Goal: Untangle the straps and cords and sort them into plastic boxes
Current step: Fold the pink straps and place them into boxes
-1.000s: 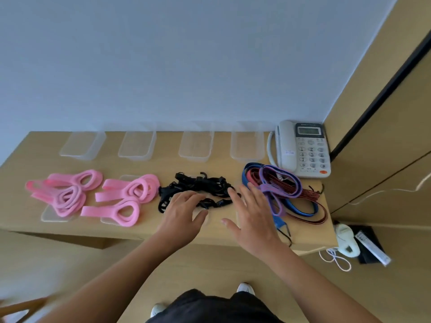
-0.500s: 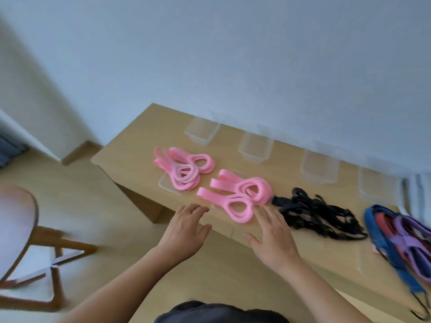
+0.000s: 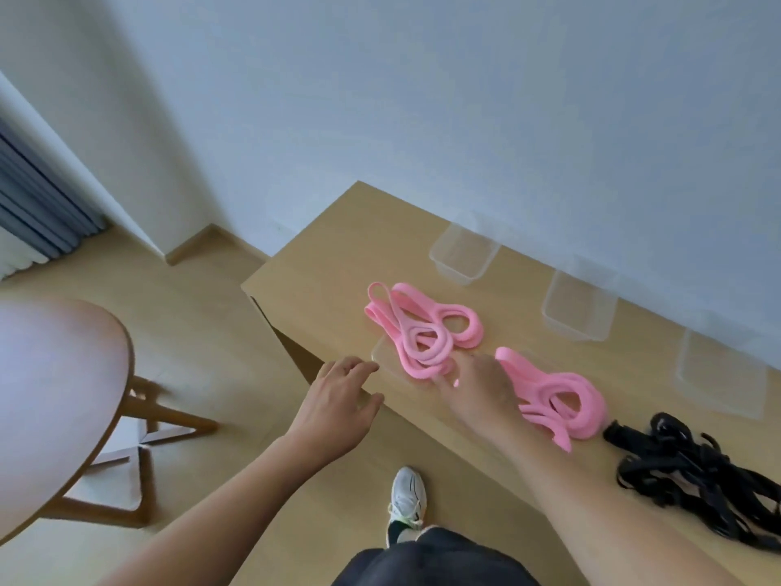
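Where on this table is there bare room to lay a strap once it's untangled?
Free: the table's far left corner, bordered by the leftmost clear box and the left pink bundle. Crowded: between that bundle and the right pink bundle, and near the black straps.

View swung left off the phone and coloured straps, chair (image 3: 55,395) came into frame, both hands moved from the black straps (image 3: 684,463) to the pink ones, right hand (image 3: 477,395) reached the leftmost pink bundle (image 3: 422,332), left hand (image 3: 338,410) went to the table (image 3: 321,255) edge beside it.
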